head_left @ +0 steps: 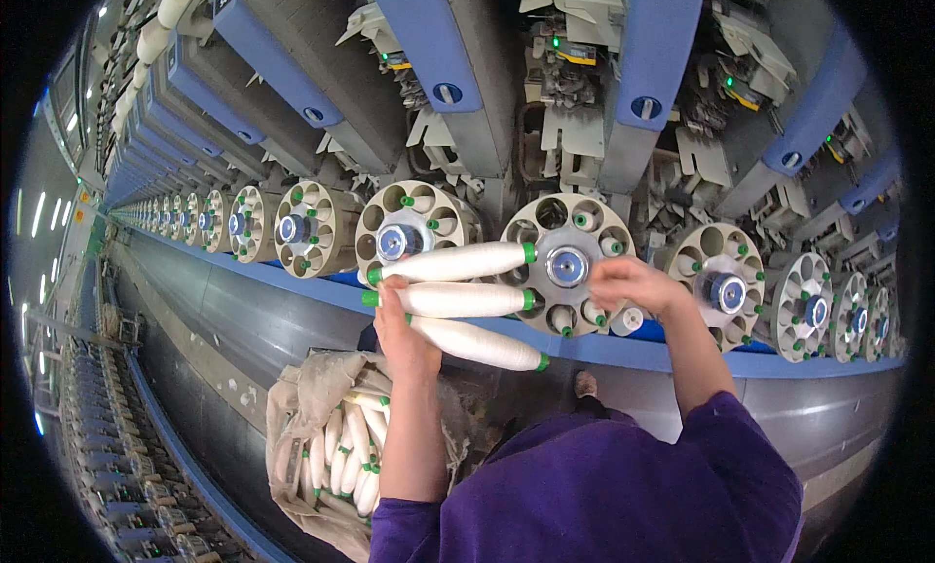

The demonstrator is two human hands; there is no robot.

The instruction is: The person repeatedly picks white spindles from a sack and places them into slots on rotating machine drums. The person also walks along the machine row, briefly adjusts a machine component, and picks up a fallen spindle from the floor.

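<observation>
Three white yarn bobbins with green ends fan out to the right from my left hand [394,319], which is closed round their near ends. The top bobbin [453,262] and the middle bobbin [458,299] lie almost level, while the lower bobbin [477,342] tilts down to the right. Their tips reach the left edge of a round cream magazine [524,234] with a blue hub. My right hand [633,286] is at that magazine's right side, fingers curled and smeared by motion. Whether anything is in them I cannot tell. Several green-tipped bobbins sit in the magazine's pockets.
A cloth sack [287,407] full of bobbins [343,458] stands below my left forearm. More magazines, such as one on the left [341,234] and one on the right [745,256], line the machine. Blue machine arms [654,37] rise behind them. A blue rail [701,360] runs below.
</observation>
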